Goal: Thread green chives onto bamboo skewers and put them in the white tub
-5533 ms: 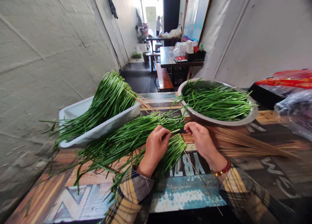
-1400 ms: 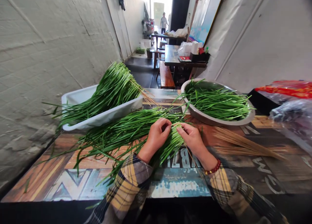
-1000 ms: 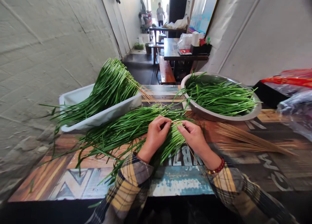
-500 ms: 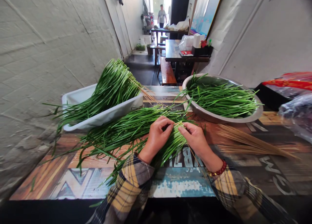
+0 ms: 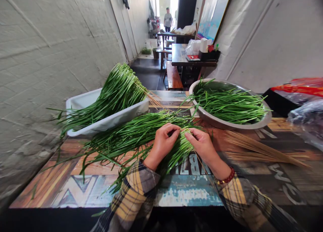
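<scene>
My left hand is closed with thumb and fingertips pinching the pale stem ends of a bunch of garlic chives. From the other side my right hand pinches the same stem ends, its thumb lying over them. Thin bamboo skewers slant from the bunch beneath my right palm toward the wrist; where their tips end is hidden. Just beyond my left hand lies a loose heap of garlic chives on the patterned table.
At the left, a white tray holds chives threaded in a row on skewers. A metal basin of loose chives stands at the right, with spare bamboo skewers before it. Plastic bags lie far right. Behind are another table and a standing person.
Both hands keep their hold on the chive stems with hardly any movement. The whole view has shifted slightly, so the surroundings sit a little lower.
</scene>
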Tool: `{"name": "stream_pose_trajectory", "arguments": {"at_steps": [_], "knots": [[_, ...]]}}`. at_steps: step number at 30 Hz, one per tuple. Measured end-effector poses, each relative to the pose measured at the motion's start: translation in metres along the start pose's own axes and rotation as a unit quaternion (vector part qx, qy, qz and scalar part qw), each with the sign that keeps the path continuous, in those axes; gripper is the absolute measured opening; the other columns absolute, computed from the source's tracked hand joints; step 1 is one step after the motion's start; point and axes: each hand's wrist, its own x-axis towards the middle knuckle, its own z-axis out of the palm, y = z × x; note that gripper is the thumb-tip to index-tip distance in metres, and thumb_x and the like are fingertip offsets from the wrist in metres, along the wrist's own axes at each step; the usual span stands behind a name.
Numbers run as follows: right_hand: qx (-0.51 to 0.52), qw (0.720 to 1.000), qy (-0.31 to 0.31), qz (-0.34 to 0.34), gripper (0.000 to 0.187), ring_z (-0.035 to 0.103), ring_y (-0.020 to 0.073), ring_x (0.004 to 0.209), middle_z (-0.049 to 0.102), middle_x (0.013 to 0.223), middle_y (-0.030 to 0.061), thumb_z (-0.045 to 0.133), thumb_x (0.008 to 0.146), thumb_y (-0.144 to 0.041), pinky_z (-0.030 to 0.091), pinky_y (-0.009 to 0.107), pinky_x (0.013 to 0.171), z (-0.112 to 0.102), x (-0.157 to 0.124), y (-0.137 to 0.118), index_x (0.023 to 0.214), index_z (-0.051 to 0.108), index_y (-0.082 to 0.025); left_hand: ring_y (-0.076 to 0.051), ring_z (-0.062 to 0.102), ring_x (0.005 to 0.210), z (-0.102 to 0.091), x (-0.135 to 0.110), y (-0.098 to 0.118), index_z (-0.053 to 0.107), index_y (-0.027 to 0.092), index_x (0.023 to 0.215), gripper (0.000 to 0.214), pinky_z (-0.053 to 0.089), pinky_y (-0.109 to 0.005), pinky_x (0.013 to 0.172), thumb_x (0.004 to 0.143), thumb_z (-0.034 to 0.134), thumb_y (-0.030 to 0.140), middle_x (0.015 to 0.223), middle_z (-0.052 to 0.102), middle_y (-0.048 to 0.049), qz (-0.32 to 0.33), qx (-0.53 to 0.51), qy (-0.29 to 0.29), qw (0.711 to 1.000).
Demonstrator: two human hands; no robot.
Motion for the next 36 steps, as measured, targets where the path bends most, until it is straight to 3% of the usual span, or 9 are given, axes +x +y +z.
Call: {"name": "stream_pose_trajectory", "arguments": {"at_steps": [19, 36], "knots": [[-0.008, 1.0, 0.008, 0.0, 0.026, 0.063, 0.0186, 0.076, 0.072, 0.087, 0.0042, 0.062, 0.084, -0.036, 0.049, 0.028, 0.068, -0.0002, -0.0001, -0.0001, 0.098, 0.074, -0.017, -0.014, 0.06, 0.072, -0.001, 0.0006, -0.0015, 0.07, 0.016, 0.078, 0.014, 0.045, -0.025, 0.069, 0.083, 0.057, 0.013, 0.074, 0.067, -0.0026, 0.024, 0.007, -0.015, 1.0], [0.012, 1.0, 0.004, 0.003, 0.027, 0.063, 0.0183, 0.076, 0.072, 0.089, 0.0053, 0.062, 0.084, -0.038, 0.05, 0.028, 0.069, -0.0006, -0.0008, -0.0034, 0.097, 0.072, -0.016, -0.013, 0.059, 0.07, -0.0016, 0.0004, 0.0003, 0.069, 0.015, 0.079, 0.012, 0.043, -0.023, 0.064, 0.081, 0.057, 0.016, 0.076, 0.067, -0.0017, -0.033, -0.027, -0.026, 0.999]]}}
